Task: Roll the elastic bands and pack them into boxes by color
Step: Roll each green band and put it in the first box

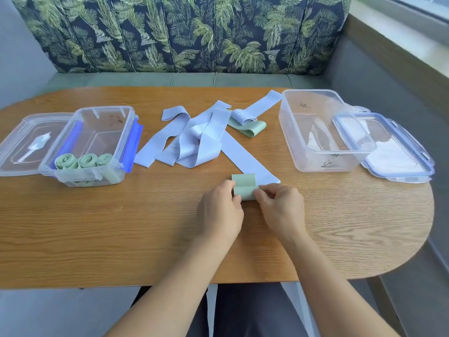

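Left hand [220, 207] and right hand [279, 206] each pinch one end of a half-rolled pale green elastic band [244, 190]; the fingers hide its coil. It lies mid-way across the wooden tabletop [121, 227], touching a heap of lavender elastic bands [194, 142]. At the left, a clear plastic box [107, 132] holds three green rolls [83, 161].

green rolls [83, 161], lilac bands [194, 139] (white print), palm-print cushion [182, 32]
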{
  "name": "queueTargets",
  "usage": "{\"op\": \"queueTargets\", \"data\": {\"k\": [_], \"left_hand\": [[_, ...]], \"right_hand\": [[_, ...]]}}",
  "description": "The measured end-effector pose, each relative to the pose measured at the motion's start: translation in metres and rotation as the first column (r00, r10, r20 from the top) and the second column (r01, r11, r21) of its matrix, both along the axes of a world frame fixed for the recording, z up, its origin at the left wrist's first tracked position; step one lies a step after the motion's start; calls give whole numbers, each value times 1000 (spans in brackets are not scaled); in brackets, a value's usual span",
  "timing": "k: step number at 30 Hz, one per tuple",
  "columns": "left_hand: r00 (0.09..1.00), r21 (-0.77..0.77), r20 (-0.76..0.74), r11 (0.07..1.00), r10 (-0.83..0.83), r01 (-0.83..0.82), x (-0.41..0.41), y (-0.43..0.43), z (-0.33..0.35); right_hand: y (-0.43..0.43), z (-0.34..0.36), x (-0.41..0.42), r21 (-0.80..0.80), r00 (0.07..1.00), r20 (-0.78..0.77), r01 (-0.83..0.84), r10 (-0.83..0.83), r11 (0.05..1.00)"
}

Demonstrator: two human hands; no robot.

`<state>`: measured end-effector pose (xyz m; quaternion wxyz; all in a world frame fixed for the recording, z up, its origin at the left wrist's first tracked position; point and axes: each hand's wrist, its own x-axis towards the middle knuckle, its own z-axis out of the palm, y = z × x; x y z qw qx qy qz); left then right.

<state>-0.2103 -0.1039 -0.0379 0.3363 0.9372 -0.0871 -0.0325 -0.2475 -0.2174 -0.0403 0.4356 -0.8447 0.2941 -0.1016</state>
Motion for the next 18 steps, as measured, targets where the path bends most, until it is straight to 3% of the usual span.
{"op": "queueTargets", "data": {"k": [7, 14, 18], "left_hand": [[996, -203, -30, 975, 88, -92, 12, -2, -9], [990, -117, -80, 985, 114, -123, 27, -5, -3], [995, -17, 97, 1000, -5, 7, 33, -6, -3]], "right_hand": [[-15, -1, 18, 190, 998, -66, 25, -12, 981], [-15, 0, 33, 166, 990, -121, 89, -70, 982], [-16, 1, 38, 70, 975, -198, 119, -103, 990]]}}
